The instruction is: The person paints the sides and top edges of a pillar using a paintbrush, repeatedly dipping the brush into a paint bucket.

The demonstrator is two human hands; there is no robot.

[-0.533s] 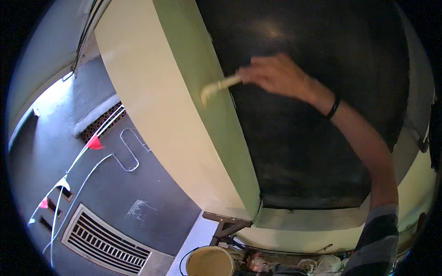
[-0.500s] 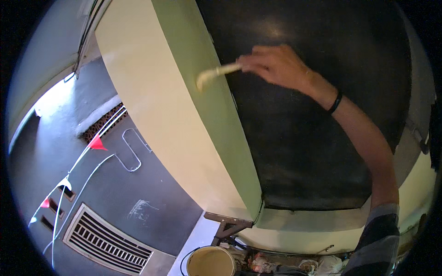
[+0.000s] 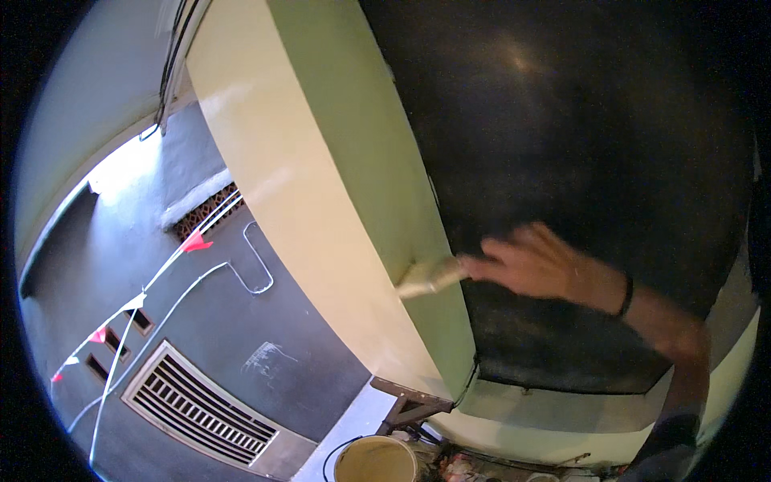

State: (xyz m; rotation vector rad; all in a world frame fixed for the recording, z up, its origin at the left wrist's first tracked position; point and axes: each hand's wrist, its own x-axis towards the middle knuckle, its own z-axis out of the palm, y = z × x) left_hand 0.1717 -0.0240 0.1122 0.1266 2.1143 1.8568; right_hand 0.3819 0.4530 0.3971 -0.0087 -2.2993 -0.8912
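Note:
My right hand [image 3: 530, 263] grips a pale paintbrush [image 3: 430, 279] by its handle end, fingers pinched around it. The brush points left, and its bristle end lies against the beam near the edge between the green face [image 3: 361, 136] and the cream face [image 3: 297, 185]. Motion smears the hand and brush a little. A dark band circles my wrist, and behind the hand spreads a dark panel [image 3: 578, 145]. My left hand is out of the picture.
A cream bucket [image 3: 377, 462] with a handle stands below, beside a brown wooden bracket [image 3: 411, 402]. Clutter lies along the lower wall. At left are a grey wall [image 3: 313, 337] with a slatted vent [image 3: 205, 410], strung red and white pennants [image 3: 195, 242] and cables.
My right hand and the paintbrush have moved down along the beam, toward its lower end. The view has shifted slightly, so the surroundings sit a bit further right.

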